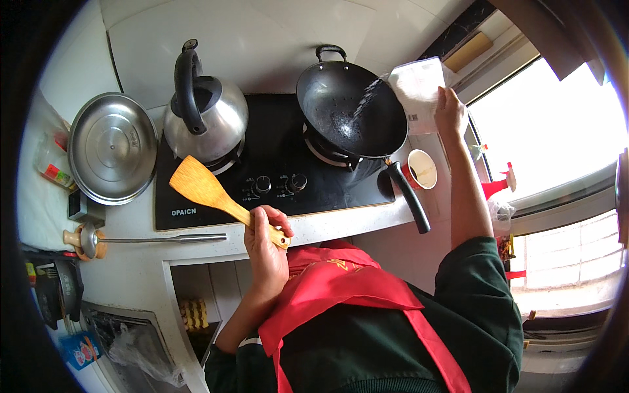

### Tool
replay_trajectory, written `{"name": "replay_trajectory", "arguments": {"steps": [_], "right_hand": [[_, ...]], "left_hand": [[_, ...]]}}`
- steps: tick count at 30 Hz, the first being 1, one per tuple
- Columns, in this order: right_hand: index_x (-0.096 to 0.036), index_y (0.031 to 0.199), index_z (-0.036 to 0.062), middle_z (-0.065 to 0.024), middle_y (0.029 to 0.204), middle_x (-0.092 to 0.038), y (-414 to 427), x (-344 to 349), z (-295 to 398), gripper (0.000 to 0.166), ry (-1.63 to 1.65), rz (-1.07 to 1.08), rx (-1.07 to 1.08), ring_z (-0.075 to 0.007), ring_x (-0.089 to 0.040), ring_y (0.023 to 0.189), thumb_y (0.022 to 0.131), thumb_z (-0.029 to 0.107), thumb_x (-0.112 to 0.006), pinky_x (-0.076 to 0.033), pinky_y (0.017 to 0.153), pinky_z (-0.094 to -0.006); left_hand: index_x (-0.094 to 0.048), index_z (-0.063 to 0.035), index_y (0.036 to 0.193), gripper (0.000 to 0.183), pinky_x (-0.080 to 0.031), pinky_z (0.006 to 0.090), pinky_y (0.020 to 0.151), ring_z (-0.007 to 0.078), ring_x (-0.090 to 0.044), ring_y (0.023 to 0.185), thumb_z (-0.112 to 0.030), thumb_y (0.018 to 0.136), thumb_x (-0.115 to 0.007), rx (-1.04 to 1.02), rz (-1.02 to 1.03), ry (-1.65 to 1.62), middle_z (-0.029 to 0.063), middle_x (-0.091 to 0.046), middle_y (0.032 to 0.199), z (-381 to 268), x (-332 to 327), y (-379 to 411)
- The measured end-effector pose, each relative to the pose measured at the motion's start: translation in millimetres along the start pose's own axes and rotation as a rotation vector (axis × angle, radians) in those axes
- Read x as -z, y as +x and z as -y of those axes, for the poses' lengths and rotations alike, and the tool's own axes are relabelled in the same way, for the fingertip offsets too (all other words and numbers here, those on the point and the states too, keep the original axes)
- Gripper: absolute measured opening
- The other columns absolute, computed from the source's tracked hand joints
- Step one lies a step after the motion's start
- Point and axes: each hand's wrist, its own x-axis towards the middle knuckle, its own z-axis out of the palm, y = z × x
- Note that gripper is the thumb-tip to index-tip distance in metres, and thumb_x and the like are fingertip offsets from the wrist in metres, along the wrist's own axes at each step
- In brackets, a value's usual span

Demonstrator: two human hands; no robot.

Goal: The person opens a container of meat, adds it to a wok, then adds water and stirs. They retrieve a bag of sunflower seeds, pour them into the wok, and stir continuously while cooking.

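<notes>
My left hand (268, 240) grips the handle of a wooden spatula (199, 184), whose blade is raised over the front left of the gas hob (216, 206). On the right burner sits a black wok (339, 98), its long handle (409, 199) pointing towards me. My right hand (449, 110) holds a clear plastic container (417, 93) tilted at the wok's right rim. A whitish stream (366, 100) falls from it onto the wok's bottom; I cannot tell whether it is liquid or grains.
A steel kettle (216, 123) stands on the left burner. Left of it are a steel lid (113, 157), a ladle (162, 239) and a plastic bottle (51, 159). A paper cup (422, 169) stands right of the wok, near the window (550, 132). Plastic bags (142, 351) lie at the lower left.
</notes>
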Motion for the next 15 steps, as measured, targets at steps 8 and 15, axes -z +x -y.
{"name": "replay_trajectory", "arguments": {"steps": [8, 15], "right_hand": [[-0.057, 0.08, 0.011, -0.0174, 0.072, -0.061, -3.9, -2.0, 0.4, 0.029, 0.054, -0.036, -0.003, -0.0374, -0.059, 0.068, 0.088, 0.036, -0.045, -0.047, 0.059, -0.0453], [-0.057, 0.082, 0.0103, -0.0178, 0.072, -0.061, -2.2, 1.7, 4.8, 0.027, -0.012, 0.028, 0.029, -0.0371, -0.059, 0.069, 0.088, 0.035, -0.046, -0.047, 0.059, -0.0453]], "left_hand": [[-0.049, -0.0074, 0.081, 0.024, -0.036, 0.0217, 0.054, 0.0099, -0.046, 0.056, -0.027, 0.093, -0.041, 0.012, -0.003, 0.001, 0.0033, -0.05, 0.068, 3.6, -5.4, 2.9], [-0.049, -0.0091, 0.082, 0.025, -0.039, 0.0236, 0.055, 0.0108, -0.046, 0.06, -0.032, 0.092, -0.043, 0.001, 0.052, 0.034, 0.002, -0.048, 0.071, 10.0, -6.6, 7.8]]}}
